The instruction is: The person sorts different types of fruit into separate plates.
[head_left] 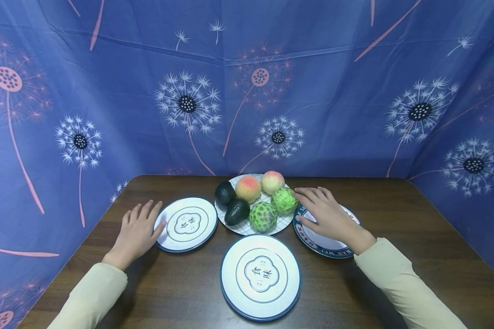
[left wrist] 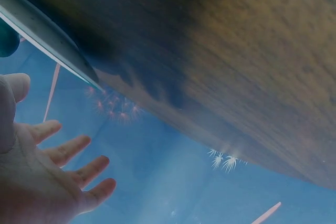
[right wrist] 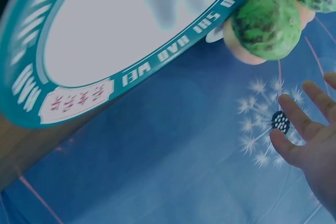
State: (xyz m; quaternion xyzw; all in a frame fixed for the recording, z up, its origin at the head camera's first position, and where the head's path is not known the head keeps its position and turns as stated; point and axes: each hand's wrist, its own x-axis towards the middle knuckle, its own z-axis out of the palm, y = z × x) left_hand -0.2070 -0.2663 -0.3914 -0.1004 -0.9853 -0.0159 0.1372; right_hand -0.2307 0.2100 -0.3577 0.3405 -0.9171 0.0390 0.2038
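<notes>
Front plate (head_left: 238, 292), nearest, lying on the table (head_left: 181, 283), white with a blue rim and a print at its centre. Beyond it, to the left, the left hand (head_left: 136, 235) is held beside the left plate (head_left: 197, 214), fingers straight and spread, clasping nothing; the left wrist view shows a gap between thumb and plate edge. To the right, the right hand (head_left: 329, 217) hangs over the right plate (head_left: 323, 244), whose lettered rim shows in the right wrist view; its fingers too are extended and apart, with nothing in them. Farther off, between these two plates, stands the fruit plate (head_left: 281, 223), bearing a near green fruit (head_left: 263, 217), a far green fruit (head_left: 283, 201), a near avocado (head_left: 237, 211), a far avocado (head_left: 224, 193) and, toward the back, a left peach (head_left: 248, 188) and a right peach (head_left: 272, 182). The far green fruit is nearest the right fingertips, which the right wrist view shows clear of it. The step appears to be a reach, before any grasp; taking that fruit would call for a short leftward move and a curling of the fingers. Behind hangs a blue cloth (head_left: 333, 114) with dandelions.
</notes>
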